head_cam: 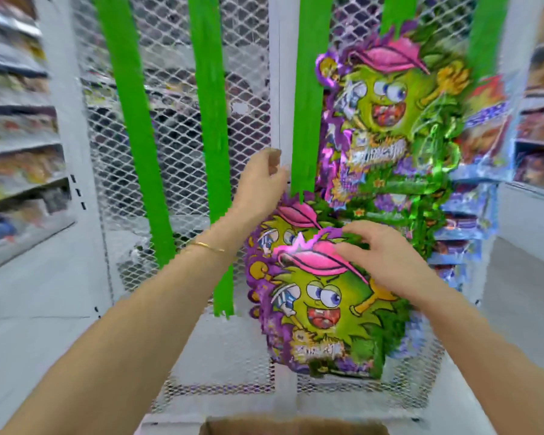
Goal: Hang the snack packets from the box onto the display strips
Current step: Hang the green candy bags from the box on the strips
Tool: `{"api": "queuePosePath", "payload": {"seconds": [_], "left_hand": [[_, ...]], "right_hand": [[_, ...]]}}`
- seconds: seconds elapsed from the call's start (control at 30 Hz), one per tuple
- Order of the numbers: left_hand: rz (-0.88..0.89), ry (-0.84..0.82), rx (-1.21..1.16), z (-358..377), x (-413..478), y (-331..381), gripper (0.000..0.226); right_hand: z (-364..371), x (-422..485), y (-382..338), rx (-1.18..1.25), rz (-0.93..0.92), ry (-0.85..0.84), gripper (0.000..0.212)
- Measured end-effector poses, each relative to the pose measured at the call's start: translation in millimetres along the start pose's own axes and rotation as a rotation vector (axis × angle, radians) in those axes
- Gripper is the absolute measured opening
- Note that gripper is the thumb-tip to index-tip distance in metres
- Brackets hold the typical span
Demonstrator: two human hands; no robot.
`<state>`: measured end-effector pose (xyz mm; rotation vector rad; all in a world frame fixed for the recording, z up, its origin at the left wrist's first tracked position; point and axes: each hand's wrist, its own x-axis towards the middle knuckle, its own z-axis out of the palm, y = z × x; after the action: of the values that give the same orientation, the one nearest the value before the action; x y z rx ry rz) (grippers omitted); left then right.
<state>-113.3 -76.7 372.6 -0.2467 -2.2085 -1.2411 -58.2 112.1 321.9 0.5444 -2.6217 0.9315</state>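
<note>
Several green display strips [308, 120] hang down a white mesh rack. My right hand [380, 259] grips the top edge of a purple-and-green snack packet [324, 312] with a cartoon face, held up in front of the rack. A second such packet [285, 222] sits just behind it, below the middle strip's lower end. My left hand [263, 177] is raised with curled fingers right beside that strip's end; whether it pinches the strip is unclear. More of these packets [390, 105] hang higher on the strip to the right. The cardboard box [292, 427] shows at the bottom edge.
Blue snack packets [484, 130] hang in a column on the rightmost strip. The two left strips [132, 120] carry nothing. Store shelves [16, 127] full of goods line the left side, and more shelves [540, 120] line the right. Grey floor lies on both sides of the rack.
</note>
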Motion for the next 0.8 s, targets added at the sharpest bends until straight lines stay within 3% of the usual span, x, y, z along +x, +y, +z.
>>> {"api": "queuePosePath", "payload": {"seconds": [0.17, 0.33, 0.53, 0.8], "left_hand": [[-0.119, 0.008, -0.135, 17, 31, 20, 0.034], [-0.175, -0.075, -0.107, 10, 29, 30, 0.042], [-0.235, -0.146, -0.122, -2, 26, 42, 0.04], [-0.296, -0.144, -0.195, -9, 20, 43, 0.027]], "right_hand": [[-21, 26, -12, -0.039, -0.074, 0.076, 0.035], [-34, 49, -26, -0.167, -0.142, 0.188, 0.023], [-39, 77, -48, -0.405, -0.137, 0.325, 0.026], [-35, 83, -52, -0.451, -0.109, 0.272, 0.03]]}}
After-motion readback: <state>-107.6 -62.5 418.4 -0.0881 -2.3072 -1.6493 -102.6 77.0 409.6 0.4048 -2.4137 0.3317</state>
